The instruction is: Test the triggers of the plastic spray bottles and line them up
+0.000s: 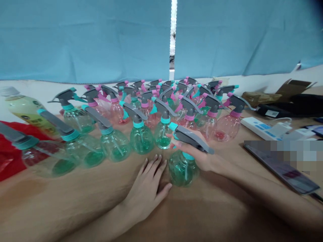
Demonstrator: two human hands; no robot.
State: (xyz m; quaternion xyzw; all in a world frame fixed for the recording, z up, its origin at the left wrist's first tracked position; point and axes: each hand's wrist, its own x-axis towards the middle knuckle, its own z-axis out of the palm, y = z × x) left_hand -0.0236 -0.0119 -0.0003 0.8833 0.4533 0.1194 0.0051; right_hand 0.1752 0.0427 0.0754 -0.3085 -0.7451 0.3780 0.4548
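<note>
My right hand (pixel 204 160) is closed round the neck of a green spray bottle (pixel 182 170) with a grey trigger head and turquoise collar. The bottle is upright at the table's front, its nozzle pointing left. Part of its neck is hidden behind my fingers. Flat on the wooden table (pixel 191 215), my left hand (pixel 148 186) lies with its fingers apart and holds nothing. Just beyond its fingertips stand a green spray bottle (pixel 142 139) and another green one (pixel 163 136). Farther left, a clear-green bottle (pixel 116 146) belongs to the same front row.
Many pink and green spray bottles crowd the back, among them a pink one (pixel 225 127). At left are a red bag (pixel 10 161) and a yellowish capped bottle (pixel 27 107). On the right lie a power strip (pixel 259 127), a dark tablet-like device (pixel 282 168) and a cardboard box (pixel 292 87).
</note>
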